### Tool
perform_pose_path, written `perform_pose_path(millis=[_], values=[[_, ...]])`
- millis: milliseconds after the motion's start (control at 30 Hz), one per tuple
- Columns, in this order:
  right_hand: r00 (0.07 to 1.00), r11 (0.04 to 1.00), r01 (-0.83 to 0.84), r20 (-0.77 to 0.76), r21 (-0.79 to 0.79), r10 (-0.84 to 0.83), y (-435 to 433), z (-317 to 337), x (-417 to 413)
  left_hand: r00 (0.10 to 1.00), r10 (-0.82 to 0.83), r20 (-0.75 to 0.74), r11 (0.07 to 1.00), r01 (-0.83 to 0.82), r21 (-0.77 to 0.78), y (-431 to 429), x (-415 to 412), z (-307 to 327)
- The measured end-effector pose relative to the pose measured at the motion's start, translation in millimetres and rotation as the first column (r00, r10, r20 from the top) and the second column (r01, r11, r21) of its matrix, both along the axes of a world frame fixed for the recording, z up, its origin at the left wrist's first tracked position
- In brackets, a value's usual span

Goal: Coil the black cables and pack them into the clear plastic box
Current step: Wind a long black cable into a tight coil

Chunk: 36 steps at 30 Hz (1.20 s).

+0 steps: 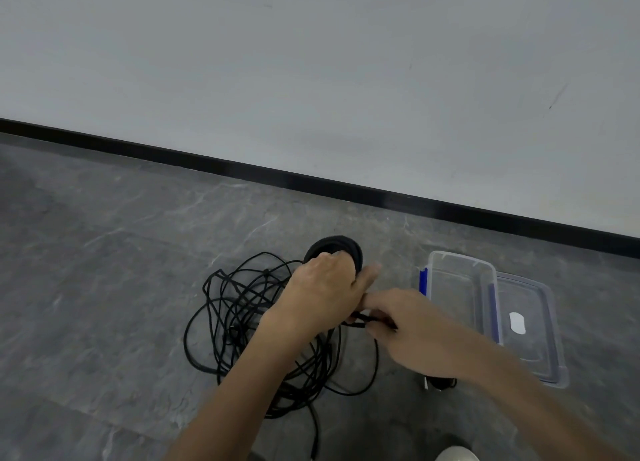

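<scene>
Pinched between the thumb and curled fingers of the right hand (pixel 412 332), a thin black cable strand (pixel 372 319) ran leftward under the left hand (pixel 325 291), whose thumb tip touched the right forefinger. Immediately beyond the pinch, the left hand lay closed over a tight black coil of wound cable (pixel 332 244), fingers wrapped round its near edge and thumb stretched out to the right.

Left of and below the grip, a loose tangle of black cable (pixel 239 315) sprawled on the grey marbled stone floor (pixel 104 287), with one end trailing toward the viewer.

Right of the grip, well apart from the coil, stood the clear rectangular plastic box (pixel 460 257) with blue side latches (pixel 423 280), open-topped and with no cable inside. Its clear flat lid (pixel 540 356), bearing a white oval label (pixel 517 323), lay against the box's far right side.

Behind the grip, a black skirting strip (pixel 242 169) met a pale grey wall (pixel 311 62). Nearest the viewer, the toe of a white shoe (pixel 457 454) showed.
</scene>
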State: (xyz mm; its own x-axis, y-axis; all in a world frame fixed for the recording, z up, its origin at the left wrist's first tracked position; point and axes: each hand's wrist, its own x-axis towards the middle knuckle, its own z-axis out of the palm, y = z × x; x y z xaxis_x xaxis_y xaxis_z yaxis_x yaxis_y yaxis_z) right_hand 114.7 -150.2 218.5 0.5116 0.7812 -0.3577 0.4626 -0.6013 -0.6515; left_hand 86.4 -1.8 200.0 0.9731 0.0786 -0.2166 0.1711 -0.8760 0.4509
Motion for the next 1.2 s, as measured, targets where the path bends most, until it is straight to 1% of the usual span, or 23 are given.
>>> perform_pose_path(millis=[100, 167, 233, 267, 333, 400, 467, 567, 633, 700, 767, 833, 900, 967, 1000, 1067, 1133, 1200], values=[[0.999, 0.998, -0.007, 0.047, 0.063, 0.004, -3.9, 1.7, 2.8, 0.999, 0.015, -0.044, 0.998, -0.018, -0.061, -1.5, -3.3, 7.0], [0.998, 0.993, 0.0, 0.059, 0.115, -0.007, -5.7, 5.6, 3.7, 0.997, 0.006, -0.076, 0.999, -0.009, -0.046, -2.2, -1.5, 5.7], [0.996, 0.988, 0.018, 0.079, 0.154, -0.03, -7.8, 8.7, 5.4, 0.997, -0.008, -0.077, 1.0, 0.009, 0.006, -1.4, 0.5, 3.6], [0.995, 0.986, 0.023, 0.095, 0.164, -0.039, -9.1, 10.0, 7.0, 0.997, -0.009, -0.074, 1.0, 0.009, -0.004, -0.3, 0.6, 3.3], [0.991, 0.982, 0.027, 0.123, 0.186, -0.05, -11.7, 13.2, 9.6, 0.997, -0.027, -0.07, 0.99, 0.016, -0.143, 1.5, -0.6, 4.2], [0.989, 0.982, 0.019, 0.142, 0.189, -0.047, -15.0, 15.8, 12.5, 0.994, -0.091, -0.065, 0.956, 0.069, -0.285, 5.0, -0.9, 4.0], [0.983, 0.986, 0.014, 0.178, 0.165, -0.044, -17.0, 15.1, 14.5, 0.977, -0.191, -0.099, 0.928, 0.147, -0.341, 8.0, 0.9, -1.1], [0.959, 0.987, -0.023, 0.281, 0.157, -0.022, -17.2, 10.8, 15.8, 0.958, -0.239, -0.161, 0.943, 0.189, -0.275, 8.8, 3.3, -7.3], [0.929, 0.99, -0.072, 0.368, 0.118, 0.023, -16.2, 7.4, 15.9, 0.956, -0.266, -0.124, 0.944, 0.232, -0.233, 8.3, 3.8, -9.7], [0.903, 0.992, -0.082, 0.428, 0.095, 0.034, -16.1, 3.5, 18.6, 0.959, -0.272, -0.075, 0.949, 0.254, -0.189, 7.3, 4.1, -9.4], [0.876, 0.987, -0.069, 0.482, 0.144, -0.009, -16.3, 0.5, 22.3, 0.974, -0.223, -0.03, 0.964, 0.216, -0.153, 5.9, 4.6, -9.4], [0.831, 0.964, -0.011, 0.538, 0.265, -0.138, -16.5, -1.3, 24.8, 0.989, -0.15, -0.01, 0.981, 0.147, -0.13, 5.1, 5.1, -8.0], [0.791, 0.9, 0.128, 0.504, 0.417, -0.347, -14.4, 2.2, 23.6, 0.996, -0.093, -0.019, 0.988, 0.09, -0.123, 4.3, 5.5, -5.8], [0.735, 0.78, 0.359, 0.359, 0.513, -0.575, -10.3, 7.6, 20.4, 0.998, -0.052, -0.022, 0.992, 0.05, -0.114, 3.0, 5.9, -4.0], [0.711, 0.721, 0.482, 0.259, 0.498, -0.654, -7.8, 9.1, 18.8, 0.999, -0.037, -0.019, 0.994, 0.035, -0.1, 1.6, 5.8, -2.8], [0.678, 0.655, 0.662, 0.08, 0.364, -0.73, -2.8, 6.8, 17.3, 1.0, -0.023, -0.015, 0.998, 0.023, -0.051, -2.1, 5.1, -0.9], [0.661, 0.636, 0.719, 0.007, 0.278, -0.75, -0.6, 4.1, 17.6, 0.999, -0.029, -0.012, 1.0, 0.029, -0.007, -6.1, 4.0, 0.6], [0.648, 0.625, 0.735, -0.004, 0.264, -0.761, 0.0, 3.7, 20.6, 0.999, -0.032, 0.012, 0.999, 0.032, 0.016, -9.3, 2.7, 1.8]])
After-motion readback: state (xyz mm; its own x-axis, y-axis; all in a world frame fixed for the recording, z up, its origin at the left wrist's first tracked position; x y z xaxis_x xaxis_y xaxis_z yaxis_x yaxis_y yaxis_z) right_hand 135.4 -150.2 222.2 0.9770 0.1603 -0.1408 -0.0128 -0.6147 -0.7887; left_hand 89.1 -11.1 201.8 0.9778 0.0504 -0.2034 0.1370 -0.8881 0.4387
